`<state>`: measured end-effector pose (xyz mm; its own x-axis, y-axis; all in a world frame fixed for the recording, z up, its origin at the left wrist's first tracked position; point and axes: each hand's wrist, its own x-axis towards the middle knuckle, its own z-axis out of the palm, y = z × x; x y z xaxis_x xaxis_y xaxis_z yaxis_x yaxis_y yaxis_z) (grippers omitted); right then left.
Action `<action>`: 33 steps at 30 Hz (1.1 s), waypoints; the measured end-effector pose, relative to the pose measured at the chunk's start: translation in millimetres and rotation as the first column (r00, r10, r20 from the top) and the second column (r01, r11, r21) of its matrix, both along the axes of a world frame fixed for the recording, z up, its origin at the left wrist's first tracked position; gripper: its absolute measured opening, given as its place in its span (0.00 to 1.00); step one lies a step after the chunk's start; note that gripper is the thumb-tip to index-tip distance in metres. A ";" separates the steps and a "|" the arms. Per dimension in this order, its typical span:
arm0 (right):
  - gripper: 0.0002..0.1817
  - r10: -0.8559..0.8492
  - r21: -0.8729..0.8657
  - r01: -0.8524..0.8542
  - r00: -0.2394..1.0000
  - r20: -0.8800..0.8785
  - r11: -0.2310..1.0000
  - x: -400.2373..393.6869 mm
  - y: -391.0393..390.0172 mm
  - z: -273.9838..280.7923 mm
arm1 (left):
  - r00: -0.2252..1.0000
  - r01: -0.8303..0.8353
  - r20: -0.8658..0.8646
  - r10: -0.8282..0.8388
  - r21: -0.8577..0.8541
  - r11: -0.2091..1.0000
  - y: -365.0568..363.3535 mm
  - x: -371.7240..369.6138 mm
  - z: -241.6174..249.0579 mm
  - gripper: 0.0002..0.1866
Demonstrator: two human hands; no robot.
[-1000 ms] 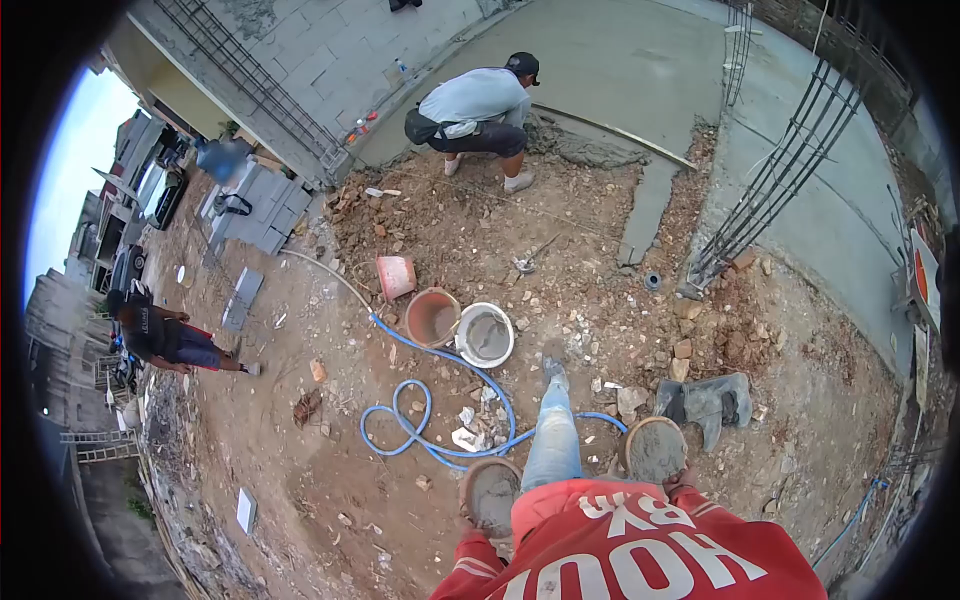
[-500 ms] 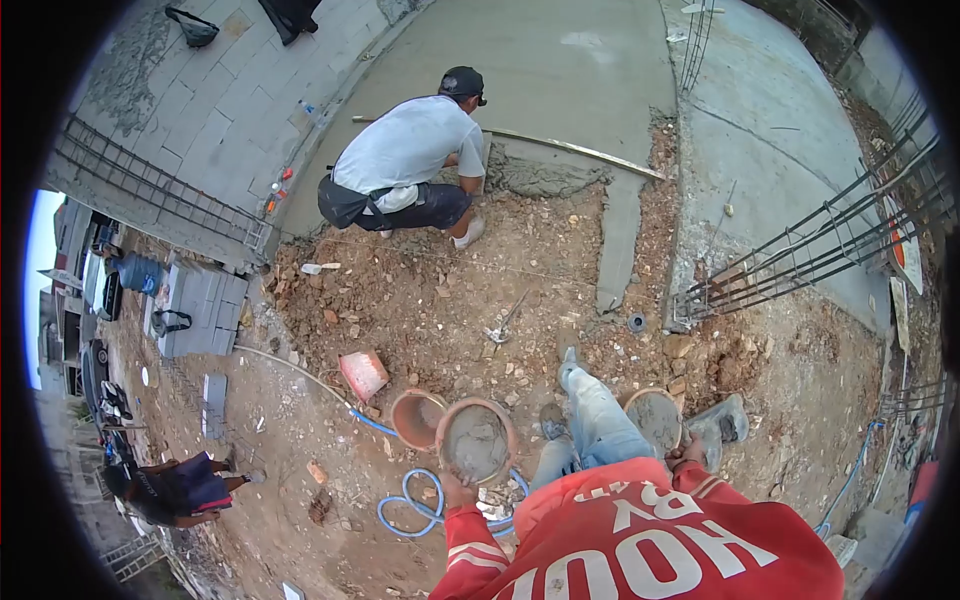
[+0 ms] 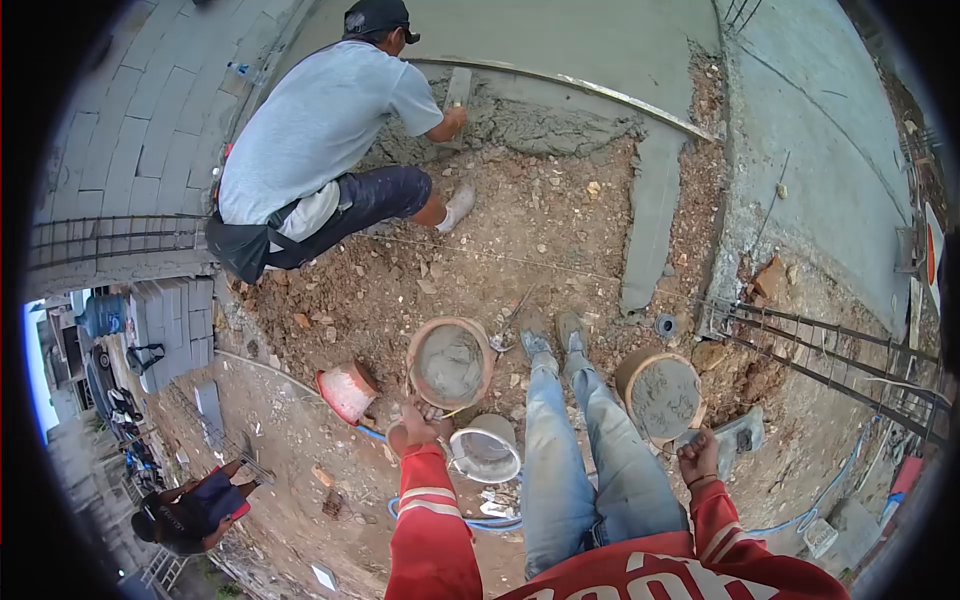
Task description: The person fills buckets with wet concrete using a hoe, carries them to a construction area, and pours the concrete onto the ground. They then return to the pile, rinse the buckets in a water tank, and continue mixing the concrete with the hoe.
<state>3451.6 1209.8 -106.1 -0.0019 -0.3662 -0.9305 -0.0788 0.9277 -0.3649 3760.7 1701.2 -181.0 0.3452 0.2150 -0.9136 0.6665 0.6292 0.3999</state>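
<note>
My left hand (image 3: 420, 424) is closed at the near rim of a round bucket of wet mortar (image 3: 450, 366), gripping it at the edge. My right hand (image 3: 698, 458) is curled into a grip just below a second mortar-filled bucket (image 3: 662, 396), apparently on its handle, which is hard to make out. Both buckets sit either side of my legs (image 3: 585, 440). Close to my left forearm, a pale bucket (image 3: 485, 450) with little in it stands tilted toward me. A red-and-white mortar-stained bucket (image 3: 347, 392) lies on its side further left.
A co-worker (image 3: 320, 140) crouches ahead with a float (image 3: 458, 96) on wet mortar, beside a long straightedge (image 3: 570, 88). A string crosses the rubbly soil (image 3: 510, 250). Rebar (image 3: 840, 350) juts in at right; a blue hose (image 3: 495, 522) lies behind. Another person (image 3: 195, 510) is at lower left.
I have stepped forward, the left mortar bucket moving ahead with my left hand. The right bucket also stays by my right hand. The crouching co-worker appears nearer, one arm now reaching out over the mortar.
</note>
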 end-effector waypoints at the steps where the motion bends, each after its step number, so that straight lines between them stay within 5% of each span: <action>1: 0.23 0.013 -0.011 -0.013 1.000 0.010 1.000 17.1 2.0 4.1 | 0.999 0.007 -0.033 -0.006 0.020 1.000 2.3 13.4 -28.6 0.16; 6: 0.20 0.288 -0.114 -0.283 0.957 0.023 0.952 111.5 19.8 30.7 | 0.996 0.093 -0.014 -0.092 0.115 0.989 -7.1 66.6 -154.0 0.16; 12: 0.18 0.598 -0.186 -0.613 0.790 -0.132 0.768 185.7 53.6 40.5 | 0.977 0.203 -0.093 -0.192 0.125 0.971 -15.9 97.5 -207.5 0.13; 13: 0.18 0.682 -0.182 -0.703 0.711 -0.169 0.688 199.0 57.5 43.5 | 0.762 0.647 -0.378 -0.526 0.472 0.599 -2.5 96.4 -215.4 0.13; 14: 0.19 0.761 -0.158 -0.785 0.620 -0.193 0.599 212.9 63.3 52.9 | 0.426 0.842 -0.713 -0.557 0.537 -0.045 11.3 86.0 -227.6 0.15; 15: 0.20 0.826 -0.130 -0.854 0.520 -0.218 0.504 227.8 67.3 66.9 | 0.432 0.836 -0.696 -0.574 0.548 -0.036 -5.7 86.7 -212.6 0.15; 18: 0.21 0.894 -0.036 -0.902 0.430 -0.126 0.429 264.8 55.8 130.1 | 0.597 0.612 0.034 -0.801 0.626 0.483 -89.3 58.8 -155.0 0.28; 19: 0.21 0.918 0.048 -0.917 0.395 -0.039 0.396 278.1 46.5 155.2 | 0.683 0.677 0.161 -0.713 0.227 0.700 -119.9 46.2 -168.9 0.30; 20: 0.21 0.925 0.033 -0.926 0.378 0.031 0.377 295.0 28.2 181.9 | 0.796 0.595 0.089 -0.598 -0.295 0.748 -158.1 51.0 -142.3 0.30; 21: 0.20 0.943 0.011 -0.943 0.331 0.039 0.331 315.1 10.3 207.2 | 0.820 0.516 0.113 -0.561 -0.573 0.637 -186.8 45.9 -139.2 0.34; 23: 0.18 0.993 0.016 -0.992 0.122 0.000 0.122 350.6 -34.3 244.7 | 0.881 0.393 0.161 -0.444 -0.773 0.499 -240.4 49.4 -104.9 0.34; 24: 0.17 0.997 -0.066 -0.997 -0.037 -0.063 -0.041 365.5 -52.9 255.7 | 0.902 0.370 0.183 -0.392 -0.796 0.480 -261.7 59.0 -87.7 0.34; 26: 0.15 0.931 -0.141 -0.929 0.356 -0.078 0.343 414.5 -68.0 262.4 | 0.932 0.339 0.194 -0.306 -0.768 0.544 -288.7 80.2 -63.6 0.34; 29: 0.17 0.971 -0.385 -0.922 0.058 -0.231 -0.036 474.3 -81.3 244.9 | 0.955 0.296 0.195 -0.225 -0.683 0.667 -315.6 126.4 -47.8 0.34; 31: 0.19 0.968 -0.622 -0.765 -0.009 -0.251 -0.168 510.4 -74.5 202.9 | 0.964 0.264 0.199 -0.177 -0.615 0.743 -328.2 157.8 -50.6 0.35; 33: 0.18 0.942 -0.632 -0.716 -0.111 -0.317 -0.297 543.8 -79.9 144.0 | 0.969 0.229 0.206 -0.134 -0.554 0.800 -343.0 192.3 -65.9 0.35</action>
